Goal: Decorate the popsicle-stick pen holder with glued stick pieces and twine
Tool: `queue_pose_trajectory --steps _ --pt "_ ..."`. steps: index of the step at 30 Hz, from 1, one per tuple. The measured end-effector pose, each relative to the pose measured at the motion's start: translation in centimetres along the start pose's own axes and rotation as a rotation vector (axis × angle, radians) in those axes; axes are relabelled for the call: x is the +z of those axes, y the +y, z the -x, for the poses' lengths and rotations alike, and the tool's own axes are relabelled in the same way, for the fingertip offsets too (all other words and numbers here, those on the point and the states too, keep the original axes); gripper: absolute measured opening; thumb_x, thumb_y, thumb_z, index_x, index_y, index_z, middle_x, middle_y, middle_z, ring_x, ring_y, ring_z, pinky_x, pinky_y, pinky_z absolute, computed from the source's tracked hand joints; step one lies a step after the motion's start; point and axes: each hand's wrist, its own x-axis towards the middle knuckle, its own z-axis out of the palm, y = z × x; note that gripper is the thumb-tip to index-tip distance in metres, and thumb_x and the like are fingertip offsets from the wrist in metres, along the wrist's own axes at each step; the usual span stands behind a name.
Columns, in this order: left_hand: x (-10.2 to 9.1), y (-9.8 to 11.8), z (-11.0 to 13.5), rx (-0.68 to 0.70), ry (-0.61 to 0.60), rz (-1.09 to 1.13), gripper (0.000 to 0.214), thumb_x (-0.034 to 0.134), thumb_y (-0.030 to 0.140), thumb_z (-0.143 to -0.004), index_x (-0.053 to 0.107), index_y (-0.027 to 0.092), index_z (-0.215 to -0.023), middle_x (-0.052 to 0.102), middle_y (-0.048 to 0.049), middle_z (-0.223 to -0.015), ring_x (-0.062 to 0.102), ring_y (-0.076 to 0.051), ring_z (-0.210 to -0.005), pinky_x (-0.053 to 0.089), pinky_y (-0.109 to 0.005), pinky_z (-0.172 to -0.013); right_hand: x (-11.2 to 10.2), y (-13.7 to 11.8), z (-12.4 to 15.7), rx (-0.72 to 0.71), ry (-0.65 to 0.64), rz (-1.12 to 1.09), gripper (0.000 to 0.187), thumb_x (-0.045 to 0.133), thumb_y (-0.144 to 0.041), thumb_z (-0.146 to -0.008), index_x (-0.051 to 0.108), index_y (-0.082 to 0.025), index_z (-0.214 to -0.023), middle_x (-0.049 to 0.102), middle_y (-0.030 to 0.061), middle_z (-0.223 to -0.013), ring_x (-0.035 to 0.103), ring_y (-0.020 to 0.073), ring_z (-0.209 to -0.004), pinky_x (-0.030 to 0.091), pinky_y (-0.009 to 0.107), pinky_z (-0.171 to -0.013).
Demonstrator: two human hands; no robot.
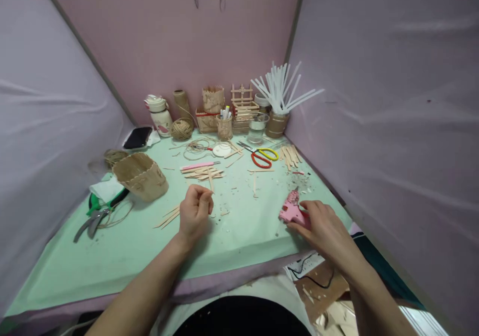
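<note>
My left hand [195, 211] is closed above the middle of the table, thumb pressed to the fingers. Whatever it pinches is too small or hidden to make out. A narrow wooden stick [210, 179] shows just beyond its fingertips; whether they touch it I cannot tell. My right hand [321, 225] is curled round the rear of a pink glue gun [293, 211], whose nozzle points away from me. Beyond the left hand lies a pile of wooden sticks [202, 173] with a pink pen-like tool [198, 166] along it. Two sticks [261, 170] form a T between the hands.
Scissors [258, 155] lie farther back, beside more sticks [290, 156]. At left are a woven-looking basket [144, 179] and pliers [93, 220]. Along the back stand a twine ball [182, 129], a water cup [257, 128] and a jar of white glue sticks [277, 125].
</note>
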Motion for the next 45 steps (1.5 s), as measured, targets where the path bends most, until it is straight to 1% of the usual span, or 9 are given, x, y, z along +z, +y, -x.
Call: queue_pose_trajectory --steps 4,8,13,18,22,27,32,36,45 --pt "0.1 -0.4 -0.4 0.018 -0.027 -0.063 0.048 0.034 0.042 -0.095 0.040 0.022 -0.052 0.045 0.0001 -0.051 0.043 -0.013 -0.049 0.038 -0.028 -0.054 1.3 1.4 0.1 0.033 -0.042 -0.010 0.031 0.059 -0.047 -0.082 0.058 -0.018 -0.093 0.060 0.0120 -0.088 0.056 0.0287 -0.082 0.045 0.041 -0.071" --pt "0.2 0.0 -0.6 -0.037 -0.023 -0.106 0.044 0.037 0.040 -0.094 0.044 0.022 -0.054 0.047 0.0000 -0.053 0.044 -0.013 -0.051 0.038 -0.028 -0.055 2.1 1.8 -1.1 0.065 0.028 -0.035 0.030 0.052 -0.046 -0.087 0.058 -0.017 -0.094 0.061 0.0128 -0.089 0.056 0.0281 -0.084 0.044 0.040 -0.075" --pt "0.0 0.3 -0.9 -0.082 -0.063 -0.115 0.036 0.041 0.036 -0.093 0.050 0.021 -0.061 0.049 0.0014 -0.055 0.045 -0.013 -0.053 0.039 -0.027 -0.057 1.7 2.0 -2.2 0.145 0.059 0.147 0.040 0.056 -0.049 -0.084 0.060 -0.014 -0.104 0.062 0.0168 -0.098 0.055 0.0334 -0.091 0.041 0.042 -0.074" --pt "-0.2 0.6 -2.6 -0.081 -0.045 -0.144 0.013 0.059 0.034 -0.082 0.058 0.021 -0.079 0.062 0.0008 -0.075 0.053 -0.013 -0.065 0.043 -0.025 -0.063 -0.8 -1.5 -3.0 0.063 0.209 0.114 0.041 0.055 -0.045 -0.086 0.056 -0.020 -0.119 0.061 0.0161 -0.115 0.053 0.0340 -0.104 0.036 0.043 -0.080" --pt "0.2 0.6 -4.3 -0.054 -0.108 -0.178 0.012 0.054 0.030 -0.083 0.061 0.021 -0.077 0.064 0.0000 -0.077 0.055 -0.014 -0.068 0.044 -0.025 -0.065 -1.0 -5.9 -6.1 -0.103 0.108 -0.066 0.018 0.053 -0.029 -0.089 0.062 -0.024 -0.104 0.068 0.0089 -0.104 0.057 0.0280 -0.101 0.033 0.042 -0.087" --pt "-0.3 -0.6 -4.4 -0.091 -0.008 -0.154 0.024 0.045 0.033 -0.089 0.052 0.021 -0.070 0.057 0.0020 -0.064 0.051 -0.013 -0.062 0.041 -0.025 -0.063 1.7 -9.7 -9.9 -0.169 -0.047 -0.058 0.011 0.058 -0.021 -0.087 0.065 -0.022 -0.094 0.070 0.0069 -0.097 0.060 0.0263 -0.094 0.032 0.040 -0.083" --pt "-2.6 -1.7 -5.0 -0.088 0.134 -0.205 0.031 0.050 0.037 -0.088 0.052 0.020 -0.062 0.054 0.0015 -0.059 0.050 -0.012 -0.059 0.040 -0.025 -0.060 3.8 -11.1 -10.7 -0.199 -0.073 -0.038 0.014 0.057 -0.021 -0.086 0.067 -0.021 -0.096 0.070 0.0080 -0.097 0.060 0.0260 -0.093 0.032 0.038 -0.080" --pt "-4.3 -2.4 -6.0 -0.039 0.327 -0.149 0.014 0.063 0.027 -0.077 0.061 0.018 -0.088 0.063 -0.0002 -0.080 0.057 -0.012 -0.069 0.045 -0.024 -0.066 4.1 -10.8 -10.6 -0.142 -0.037 -0.018 0.016 0.056 -0.020 -0.087 0.067 -0.020 -0.098 0.069 0.0099 -0.098 0.059 0.0274 -0.096 0.032 0.038 -0.080" --pt "-5.2 -2.4 -6.3 -0.076 0.358 -0.068 0.020 0.054 0.033 -0.084 0.064 0.016 -0.078 0.057 0.0013 -0.060 0.052 -0.010 -0.056 0.043 -0.022 -0.057 3.3 -10.0 -10.8 -0.081 -0.075 0.016 0.018 0.055 -0.020 -0.087 0.068 -0.020 -0.100 0.069 0.0089 -0.098 0.059 0.0260 -0.095 0.033 0.035 -0.077"
